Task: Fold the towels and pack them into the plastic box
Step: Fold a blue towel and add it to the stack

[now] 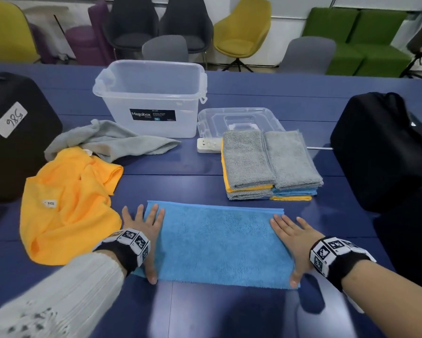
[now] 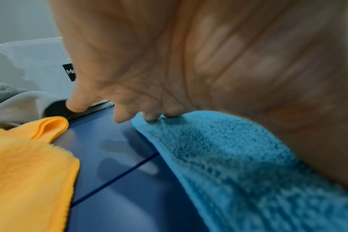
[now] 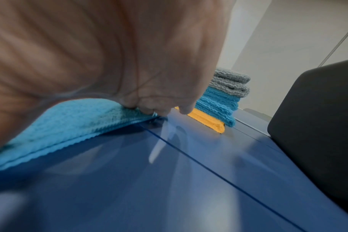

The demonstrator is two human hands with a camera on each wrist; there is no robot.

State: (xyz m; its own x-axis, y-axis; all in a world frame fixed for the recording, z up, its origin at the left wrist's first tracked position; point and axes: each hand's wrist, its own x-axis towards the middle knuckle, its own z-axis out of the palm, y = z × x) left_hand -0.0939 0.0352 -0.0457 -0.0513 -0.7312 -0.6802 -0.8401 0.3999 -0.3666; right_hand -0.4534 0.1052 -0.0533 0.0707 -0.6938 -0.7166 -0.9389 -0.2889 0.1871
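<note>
The blue towel, soft and limp, is pressed flat on the counter under the left hand and right hand, fingers spread; its corners are judged best pinched.

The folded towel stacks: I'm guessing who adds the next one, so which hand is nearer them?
Right. The right hand rests flat on the blue terry towel's right end, just below the folded towel stacks; the left hand rests on its far left end.

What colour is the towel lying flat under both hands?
Light blue. The blue towel shows best in the head view, with both hands pressed flat on its ends.
</note>
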